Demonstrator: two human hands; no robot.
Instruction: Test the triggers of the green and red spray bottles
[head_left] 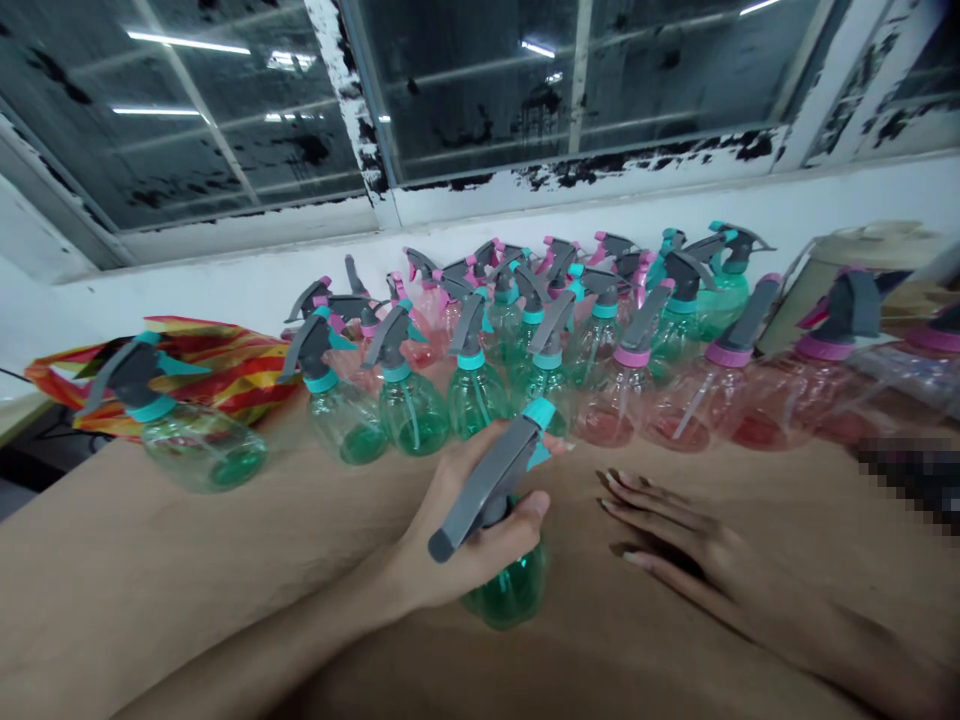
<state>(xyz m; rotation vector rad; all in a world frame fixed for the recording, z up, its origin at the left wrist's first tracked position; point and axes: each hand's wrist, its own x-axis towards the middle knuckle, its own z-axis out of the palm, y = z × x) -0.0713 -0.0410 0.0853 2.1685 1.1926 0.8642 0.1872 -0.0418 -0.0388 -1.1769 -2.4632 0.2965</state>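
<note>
My left hand (469, 530) is wrapped round the neck of a green spray bottle (514, 590) with a grey trigger head and turquoise collar. The bottle is near the front of the wooden table (300, 560), its nozzle facing away to the upper right. To its right, my right hand (690, 545) rests over the tabletop with fingers stretched out, holding nothing. Just beyond both hands stands a row of similar bottles, among them a green spray bottle (412, 415) with a turquoise collar and a pink spray bottle (607, 405) with a pink collar.
A lone green spray bottle (202, 445) stands at the left, before a red and yellow plastic bag (240, 360). More bottles crowd toward the wall under the windows (465, 90). A beige container (817, 280) is at the back right; a dark pixelated patch covers the right edge.
</note>
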